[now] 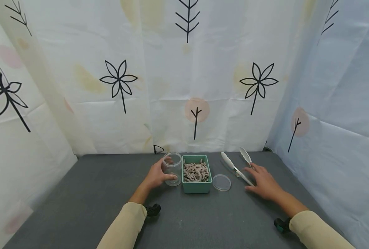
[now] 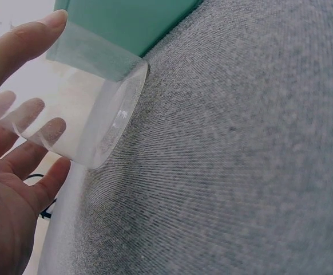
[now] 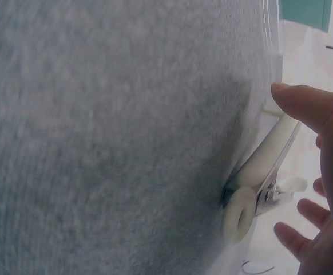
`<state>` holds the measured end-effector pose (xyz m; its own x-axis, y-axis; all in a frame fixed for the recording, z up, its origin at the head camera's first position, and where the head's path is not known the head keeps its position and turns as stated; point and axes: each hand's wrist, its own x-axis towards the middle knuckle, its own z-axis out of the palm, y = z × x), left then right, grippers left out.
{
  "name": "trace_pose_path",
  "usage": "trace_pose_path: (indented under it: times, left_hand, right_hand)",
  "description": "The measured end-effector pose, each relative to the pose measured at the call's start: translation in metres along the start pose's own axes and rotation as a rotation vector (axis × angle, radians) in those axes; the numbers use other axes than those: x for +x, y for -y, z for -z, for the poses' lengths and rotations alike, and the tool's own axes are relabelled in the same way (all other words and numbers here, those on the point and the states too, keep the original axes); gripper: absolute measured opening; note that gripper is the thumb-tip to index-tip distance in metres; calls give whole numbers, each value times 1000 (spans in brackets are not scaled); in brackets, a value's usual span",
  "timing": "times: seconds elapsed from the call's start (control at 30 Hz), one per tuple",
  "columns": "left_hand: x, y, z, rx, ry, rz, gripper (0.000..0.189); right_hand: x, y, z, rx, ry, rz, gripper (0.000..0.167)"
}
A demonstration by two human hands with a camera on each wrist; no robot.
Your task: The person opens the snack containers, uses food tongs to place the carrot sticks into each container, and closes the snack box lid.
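Because the clear jar (image 1: pixel 172 170) is round and smooth, the left hand (image 1: pixel 155 175) seems to take it from the side: the thumb lies in front and the fingers curve behind, showing through the wall, so they grip it lightly. It stands upright, its uncovered mouth facing up, its base apparently on the counter (image 1: pixel 184 224).

The right hand (image 1: pixel 262 181) holds nothing; its fingers are spread and relaxed about the near part of the tongs (image 1: pixel 238 172), though whether any fingertip touches them I cannot tell. The tongs' arms stand apart and their pale tips point away, which probably leaves the near end handy to that hand.

Between the hands sits a green box (image 1: pixel 197 188) of small twisted pieces (image 1: pixel 197 172), just beside the jar; contact between the two is unclear. A clear round lid (image 1: pixel 221 183) lies flat at its right, likely parked within easy reach.

The counter is dark grey, with a fine ribbed grain up close. Around it hang pale curtains (image 1: pixel 169 79) printed with black flowers, twigs and soft coloured spots.
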<state>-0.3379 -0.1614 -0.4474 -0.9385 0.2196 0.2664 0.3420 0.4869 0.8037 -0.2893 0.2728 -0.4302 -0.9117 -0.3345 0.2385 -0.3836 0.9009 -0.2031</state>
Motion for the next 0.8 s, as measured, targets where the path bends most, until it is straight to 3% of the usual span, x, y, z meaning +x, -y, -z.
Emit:
trace_pose_path:
  times: [0.37,0.63,0.8]
  left_hand:
    - [0,1,0,1,11,-5,77]
    - [1,3,0,10,17,3,79]
    - [1,3,0,-3,12,6,78]
  right_hand:
    - [-6,-14,-4,30,107,-130,101]
    - [-8,-17,-1,46,158,-223,106]
    - [-9,-21,0,85,181,-238,102]
